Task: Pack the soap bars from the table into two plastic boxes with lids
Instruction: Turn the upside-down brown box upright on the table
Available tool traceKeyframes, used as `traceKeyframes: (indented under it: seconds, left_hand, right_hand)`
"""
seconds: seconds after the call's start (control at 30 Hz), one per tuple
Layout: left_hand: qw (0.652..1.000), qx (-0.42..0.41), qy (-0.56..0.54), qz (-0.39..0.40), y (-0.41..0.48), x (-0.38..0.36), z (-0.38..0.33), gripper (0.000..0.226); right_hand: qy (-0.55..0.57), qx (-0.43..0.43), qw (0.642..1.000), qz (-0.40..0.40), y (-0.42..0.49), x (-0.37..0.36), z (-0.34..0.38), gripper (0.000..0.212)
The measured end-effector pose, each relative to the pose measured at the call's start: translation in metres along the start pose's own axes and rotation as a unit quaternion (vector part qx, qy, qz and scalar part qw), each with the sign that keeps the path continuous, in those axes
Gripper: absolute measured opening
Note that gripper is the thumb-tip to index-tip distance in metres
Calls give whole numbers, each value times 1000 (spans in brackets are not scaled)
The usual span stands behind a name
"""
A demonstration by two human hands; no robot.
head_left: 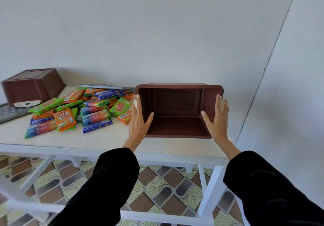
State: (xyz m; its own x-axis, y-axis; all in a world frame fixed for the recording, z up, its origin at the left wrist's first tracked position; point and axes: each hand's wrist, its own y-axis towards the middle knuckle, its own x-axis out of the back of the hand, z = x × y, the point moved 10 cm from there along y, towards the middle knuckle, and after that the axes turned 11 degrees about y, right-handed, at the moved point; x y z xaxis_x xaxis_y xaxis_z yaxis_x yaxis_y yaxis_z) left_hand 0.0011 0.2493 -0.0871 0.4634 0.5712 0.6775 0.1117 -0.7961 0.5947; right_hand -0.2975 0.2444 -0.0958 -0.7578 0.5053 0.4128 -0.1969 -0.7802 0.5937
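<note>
An empty brown plastic box (177, 103) is tipped on the white table (105, 138) so its open mouth faces me. My left hand (139, 120) holds its left wall, fingers outside and thumb inside. My right hand (217, 119) holds the right wall the same way. White clips show at both side rims. A loose pile of wrapped soap bars (78, 110) in green, orange and blue lies on the table, left of the box. A second brown box (33, 85) stands upside down at the far left by the wall.
A grey keyboard (10, 112) lies at the table's left edge, with a flat white object (27, 103) beside the upturned box. A thin pale flat item (105, 86) lies behind the soap pile. The wall is close behind, and patterned floor shows under the table frame.
</note>
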Motion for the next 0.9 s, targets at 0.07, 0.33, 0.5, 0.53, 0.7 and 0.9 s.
traceKeyframes:
  seconds: [0.07, 0.33, 0.5, 0.53, 0.7, 0.9]
  left_hand:
    - [1000, 11, 26, -1, 6, 4, -3, 81]
    - [985, 58, 149, 63, 63, 11, -3, 70]
    - [981, 31, 163, 100, 75, 0, 2, 54]
    - [982, 28, 150, 114, 76, -3, 4, 52]
    - [975, 88, 31, 203, 81, -21, 20, 52]
    - [965, 148, -121, 181, 80, -15, 20, 46]
  right_hand:
    - [10, 19, 1000, -7, 7, 5, 6, 77]
    - [-104, -101, 989, 7, 51, 20, 21, 62]
    - [-147, -134, 977, 71, 54, 9, 9, 59]
    - [-154, -142, 974, 88, 55, 6, 6, 60]
    - [-135, -204, 954, 173, 56, -7, -22, 62]
    - [-1, -287, 938, 196, 58, -21, -38, 61]
